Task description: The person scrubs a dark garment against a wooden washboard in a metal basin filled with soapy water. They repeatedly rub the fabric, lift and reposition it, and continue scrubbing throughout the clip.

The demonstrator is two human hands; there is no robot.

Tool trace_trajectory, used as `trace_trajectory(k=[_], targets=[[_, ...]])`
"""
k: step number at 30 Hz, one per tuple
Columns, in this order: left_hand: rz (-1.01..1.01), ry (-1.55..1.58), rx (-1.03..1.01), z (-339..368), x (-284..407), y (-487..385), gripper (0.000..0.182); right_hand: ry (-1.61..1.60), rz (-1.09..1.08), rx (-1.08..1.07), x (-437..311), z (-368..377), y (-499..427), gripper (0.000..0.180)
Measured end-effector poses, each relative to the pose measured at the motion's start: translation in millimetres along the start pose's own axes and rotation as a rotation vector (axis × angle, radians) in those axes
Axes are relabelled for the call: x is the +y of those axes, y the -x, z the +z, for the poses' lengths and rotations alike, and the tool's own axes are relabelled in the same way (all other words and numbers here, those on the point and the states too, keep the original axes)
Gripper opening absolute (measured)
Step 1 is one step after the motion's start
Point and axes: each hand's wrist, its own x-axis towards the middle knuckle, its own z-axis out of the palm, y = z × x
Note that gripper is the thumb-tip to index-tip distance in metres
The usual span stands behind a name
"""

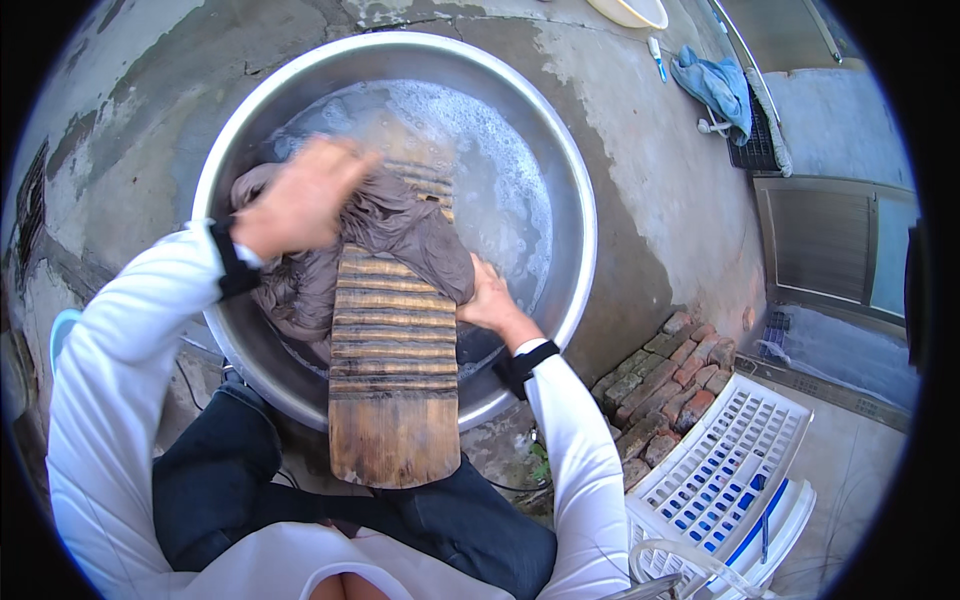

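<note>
A wooden washboard (394, 330) leans in a large metal basin (581, 217) of sudsy water (495, 187). Its plain lower end rests over the near rim, between my thighs. Wet grey-brown cloth (405, 217) lies across the upper ridges, with more of it bunched along the basin's left side. My right hand (491, 298) grips the cloth's end at the board's right edge. Blurred by motion, my left hand (304, 199) is over the cloth at upper left; whether it grips any is unclear. The board's far end goes under the cloudy water.
Stacked bricks (667, 382) and a white perforated plastic basket (720, 465) stand at right. Beyond, a brush (657, 60) lies on the concrete floor near a blue cloth (716, 86). A pale basin (634, 11) is at the top edge. A cable (517, 487) runs near my legs.
</note>
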Motion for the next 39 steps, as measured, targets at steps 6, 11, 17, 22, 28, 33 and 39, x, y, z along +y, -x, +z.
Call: trace_trajectory(k=[6,11,17,22,28,33,39], targets=[[0.147,0.055,-0.100,48,37,-26,0.086,0.050,0.125,0.008,-22,-35,14,0.050],[-0.123,0.508,0.028,21,14,-6,0.053,-0.188,-0.193,0.070,-97,-110,22,0.038],[-0.660,0.596,0.264,-21,-37,-12,0.049,-0.318,-0.002,0.141,-157,-111,-59,0.052],[-0.811,0.166,0.278,10,-52,-11,0.063,-0.033,-0.119,0.217,-149,-55,-137,0.065],[-0.589,-0.310,-0.075,86,-43,-6,0.068,0.528,0.191,-0.115,-119,-10,-165,0.094],[-0.424,-0.273,-0.290,94,-70,-48,0.028,0.514,0.201,-0.084,-108,-2,-183,0.087],[-0.321,0.243,0.225,37,-15,-11,0.064,0.349,0.075,0.180,-72,-8,-187,0.087]])
